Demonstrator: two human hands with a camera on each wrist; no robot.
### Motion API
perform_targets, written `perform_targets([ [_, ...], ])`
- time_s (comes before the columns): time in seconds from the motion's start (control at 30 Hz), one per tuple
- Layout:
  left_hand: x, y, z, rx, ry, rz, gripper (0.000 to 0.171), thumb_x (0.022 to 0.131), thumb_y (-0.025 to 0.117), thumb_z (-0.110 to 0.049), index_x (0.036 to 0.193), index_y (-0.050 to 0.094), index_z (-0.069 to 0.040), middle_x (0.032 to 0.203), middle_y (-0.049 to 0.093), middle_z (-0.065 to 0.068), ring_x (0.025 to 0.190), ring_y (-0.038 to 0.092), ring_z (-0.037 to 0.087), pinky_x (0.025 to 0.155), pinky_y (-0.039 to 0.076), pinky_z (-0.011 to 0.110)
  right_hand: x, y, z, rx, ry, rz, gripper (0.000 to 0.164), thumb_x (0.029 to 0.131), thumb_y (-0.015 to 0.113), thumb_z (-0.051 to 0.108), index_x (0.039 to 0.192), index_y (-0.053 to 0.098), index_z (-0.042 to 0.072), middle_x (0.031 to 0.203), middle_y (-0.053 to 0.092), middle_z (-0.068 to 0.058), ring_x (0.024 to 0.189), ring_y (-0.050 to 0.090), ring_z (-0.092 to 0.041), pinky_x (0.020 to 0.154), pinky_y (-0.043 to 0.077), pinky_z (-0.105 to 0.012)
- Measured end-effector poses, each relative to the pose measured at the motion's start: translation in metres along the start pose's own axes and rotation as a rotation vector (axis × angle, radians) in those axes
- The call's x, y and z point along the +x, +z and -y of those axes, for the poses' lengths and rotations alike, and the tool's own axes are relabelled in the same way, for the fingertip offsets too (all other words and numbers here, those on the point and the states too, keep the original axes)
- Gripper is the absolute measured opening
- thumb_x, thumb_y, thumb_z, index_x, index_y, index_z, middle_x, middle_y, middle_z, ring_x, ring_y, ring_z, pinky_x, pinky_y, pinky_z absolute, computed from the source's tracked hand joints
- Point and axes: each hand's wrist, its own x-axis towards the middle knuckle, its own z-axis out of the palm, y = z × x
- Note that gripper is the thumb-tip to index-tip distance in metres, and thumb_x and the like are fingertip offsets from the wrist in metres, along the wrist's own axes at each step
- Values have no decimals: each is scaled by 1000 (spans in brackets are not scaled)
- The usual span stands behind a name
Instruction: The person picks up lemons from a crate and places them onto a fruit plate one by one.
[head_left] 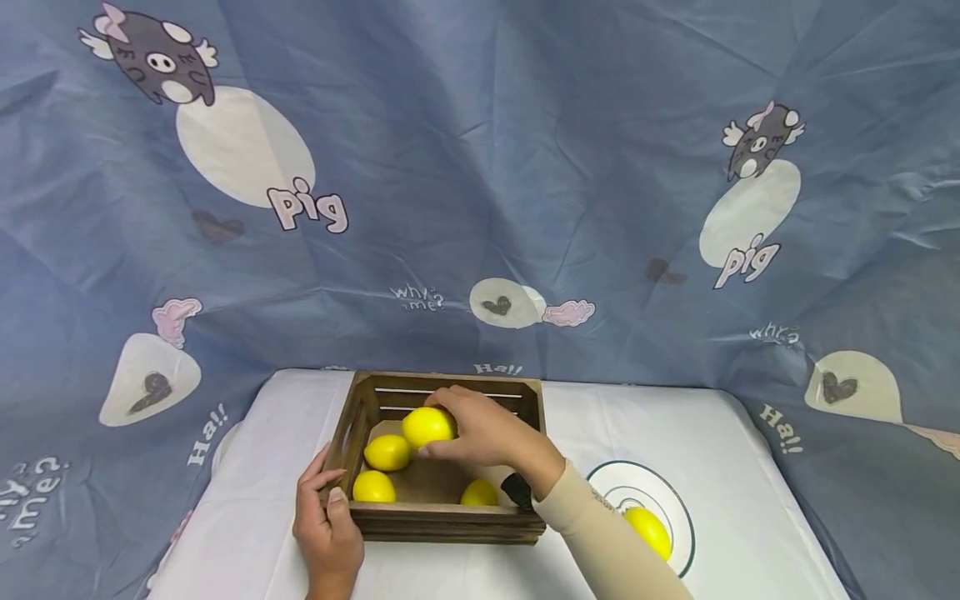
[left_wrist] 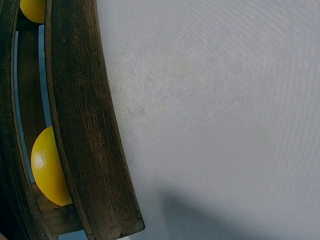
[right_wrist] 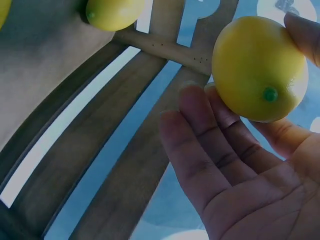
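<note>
In the head view my right hand [head_left: 480,425] reaches over a brown slatted wooden crate [head_left: 442,525] and holds a yellow lemon [head_left: 428,428]. The right wrist view shows that lemon [right_wrist: 260,70] pinched between thumb and fingers, its green tip facing the camera, while other fingers [right_wrist: 195,155] extend beside it. My left hand [head_left: 327,529] grips the crate's near left corner, thumb inside the rim and fingers along the outer side. Inside the crate lie one lemon [head_left: 387,452] at the left, another [head_left: 374,486] at the near left corner and a third [head_left: 479,492] near the front wall.
Right of the crate, a white plate [head_left: 615,477] with a dark rim bears one lemon [head_left: 648,533], partly overlapped by my right sleeve [head_left: 600,533]. A white cloth [head_left: 247,508] covers the table. Behind it hangs a blue printed curtain [head_left: 420,167].
</note>
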Motion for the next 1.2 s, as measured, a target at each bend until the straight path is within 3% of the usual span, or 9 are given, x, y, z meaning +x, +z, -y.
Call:
perform_targets([
  [0.43, -2, 0, -2, 14, -28, 6, 21, 101, 45, -5, 108, 60, 8, 146, 60, 13, 140, 50, 14, 116, 32, 23, -48, -17, 2, -20, 11, -97, 51, 85, 83, 40, 128, 64, 20, 111, 61, 9, 89, 58, -9, 77, 52, -28],
  [0.7, -3, 0, -1, 17, -24, 5, 21, 100, 45, -4, 108, 60, 8, 146, 60, 12, 139, 50, 14, 115, 34, 22, -85, -22, -1, -25, 45, -194, 56, 87, 84, 40, 135, 63, 19, 122, 62, 9, 95, 59, -7, 83, 54, -32],
  [0.97, -3, 3, -2, 7, -15, 25, 20, 102, 46, -5, 109, 60, 9, 147, 59, 14, 139, 50, 15, 115, 34, 22, -131, -18, -22, 14, 120, -359, 55, 85, 86, 37, 134, 61, 29, 116, 59, 20, 96, 58, -4, 85, 55, -33],
  [1.2, -2, 2, 0, 28, -10, 4, 21, 101, 46, -4, 108, 61, 7, 146, 60, 11, 139, 51, 14, 114, 35, 21, -164, -6, -46, 12, 211, -585, 62, 83, 90, 27, 138, 61, 23, 119, 61, 14, 100, 61, -6, 84, 57, -34],
])
